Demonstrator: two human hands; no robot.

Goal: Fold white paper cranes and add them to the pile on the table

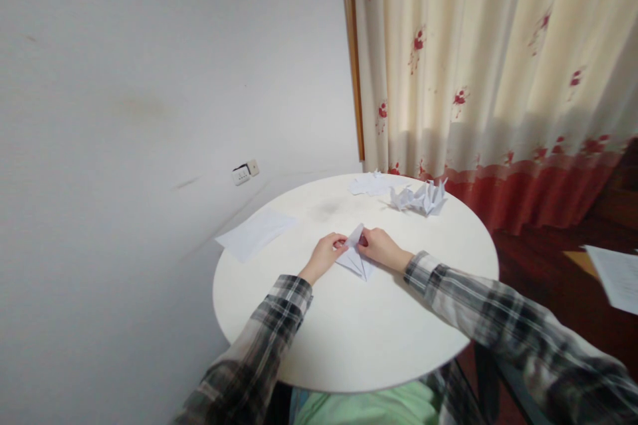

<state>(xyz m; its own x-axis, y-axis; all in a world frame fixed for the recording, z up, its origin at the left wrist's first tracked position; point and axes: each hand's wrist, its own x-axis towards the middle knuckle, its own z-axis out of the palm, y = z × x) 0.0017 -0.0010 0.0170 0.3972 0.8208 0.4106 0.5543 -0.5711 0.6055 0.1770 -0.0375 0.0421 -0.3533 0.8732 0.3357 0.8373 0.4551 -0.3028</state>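
While the folded paper (353, 260) lies between them, left fingers (339, 252) and right fingers (369, 236) pinch it.

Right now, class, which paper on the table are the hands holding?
The folded paper between left hand and right hand; the flat sheet and the papers near the far edge lie untouched.

White folded paper (355, 260), layered triangular flaps, one pointed flap raised at its far end, another point towards the desk (349, 345)'s near edge, close to the desk's middle
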